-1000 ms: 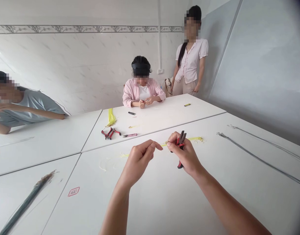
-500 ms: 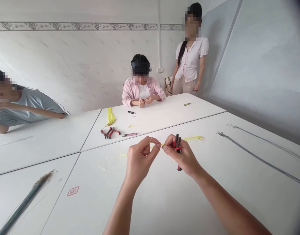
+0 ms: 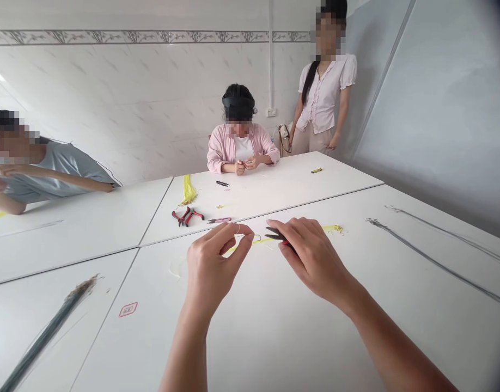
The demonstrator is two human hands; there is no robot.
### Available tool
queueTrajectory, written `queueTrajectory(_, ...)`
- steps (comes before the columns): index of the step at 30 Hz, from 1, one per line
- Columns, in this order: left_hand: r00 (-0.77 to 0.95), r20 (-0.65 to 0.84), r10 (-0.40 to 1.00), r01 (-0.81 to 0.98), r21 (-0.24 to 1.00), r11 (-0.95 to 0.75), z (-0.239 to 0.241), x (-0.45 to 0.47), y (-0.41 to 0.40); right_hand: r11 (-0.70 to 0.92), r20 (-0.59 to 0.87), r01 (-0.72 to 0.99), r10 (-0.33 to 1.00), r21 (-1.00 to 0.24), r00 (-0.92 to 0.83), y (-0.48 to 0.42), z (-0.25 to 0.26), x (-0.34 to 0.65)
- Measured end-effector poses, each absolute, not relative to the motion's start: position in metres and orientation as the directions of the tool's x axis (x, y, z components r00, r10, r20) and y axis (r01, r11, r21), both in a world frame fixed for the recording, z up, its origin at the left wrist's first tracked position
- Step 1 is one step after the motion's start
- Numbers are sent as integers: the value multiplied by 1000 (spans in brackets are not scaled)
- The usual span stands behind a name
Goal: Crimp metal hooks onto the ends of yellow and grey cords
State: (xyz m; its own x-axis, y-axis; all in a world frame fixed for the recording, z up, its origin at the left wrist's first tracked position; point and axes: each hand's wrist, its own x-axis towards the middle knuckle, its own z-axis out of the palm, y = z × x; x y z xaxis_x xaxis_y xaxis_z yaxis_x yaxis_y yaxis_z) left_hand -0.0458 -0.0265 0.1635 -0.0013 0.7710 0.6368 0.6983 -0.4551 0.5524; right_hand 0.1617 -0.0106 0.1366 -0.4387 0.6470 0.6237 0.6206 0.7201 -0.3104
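Note:
Between the thumb and forefinger of my left hand [image 3: 217, 258] is a small fish hook [image 3: 257, 237], its curved end sticking out to the right. A thin yellow line loops over that forefinger. My right hand [image 3: 309, 247] is closed around pliers [image 3: 274, 234] with dark jaws and a bit of red handle showing. The jaws are spread and point left at the hook, a small gap away from it. Most of the handles are hidden in my palm. Behind both hands, a bundle of yellow lines [image 3: 331, 228] lies on the white table [image 3: 266, 326].
Red-handled pliers [image 3: 187, 216] and pink thread snips [image 3: 219, 220] lie beyond my left hand, near another yellow bundle [image 3: 188, 190]. Dark line bundles lie at left [image 3: 49, 332] and right [image 3: 430, 258]. Two people sit at the tables; another stands behind.
My hands have moved apart. The pliers, earlier upright within my right hand, are now turned with jaws open toward my left hand. The hook's curved end now shows.

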Motion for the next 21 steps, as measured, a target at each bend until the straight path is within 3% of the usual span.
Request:
queueTrajectory(3, 39, 632, 774, 728, 512, -455, 166, -45, -29, 728, 684, 669, 565, -149, -462, -8, 134, 162)
queueTrajectory(9, 88, 618, 782, 763, 462, -451, 169, -45, -32, 710, 722, 704, 494, -12, -486, -9, 134, 162)
queueTrajectory(15, 115, 619, 777, 771, 438, -463, 167, -47, -32, 691, 732, 721, 464, 52, -499, -11, 134, 162)
queueTrajectory(21, 124, 607, 785, 759, 452, -469, 167, -49, -31, 694, 717, 720, 487, 28, -498, -11, 131, 162)
